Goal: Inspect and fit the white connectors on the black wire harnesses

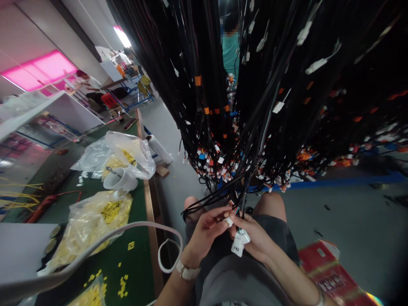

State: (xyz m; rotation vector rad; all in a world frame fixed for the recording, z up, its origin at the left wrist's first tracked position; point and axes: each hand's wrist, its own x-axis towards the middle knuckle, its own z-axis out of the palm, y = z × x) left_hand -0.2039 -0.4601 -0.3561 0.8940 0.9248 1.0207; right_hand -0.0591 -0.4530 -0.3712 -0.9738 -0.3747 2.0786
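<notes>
- White plastic forms the small connector, held above the lap, off to the right of the bench's wood-trimmed right edge.
- The left hand pinches it between thumb and forefinger. The right hand has its thumb at or just beside it, fingers curled; I cannot tell what that hand grips.
- A bigger white connector housing sits against the right hand's fingers, slotted end downward.
- Both plastic parts should be light, stiff and a little slippery. The thin coloured wires look soft and are probably the fragile part; the black cables are likely springy enough to tug.
- The side walls of each part seem the best place to hold, rather than the wires.
- Fingertips cover much of the small connector, so its openings cannot be read.
- The hanging cable bundles run out of view at the top and turn dark at right; a bag of yellow pieces is cut off below, near the bench's lower end.
</notes>
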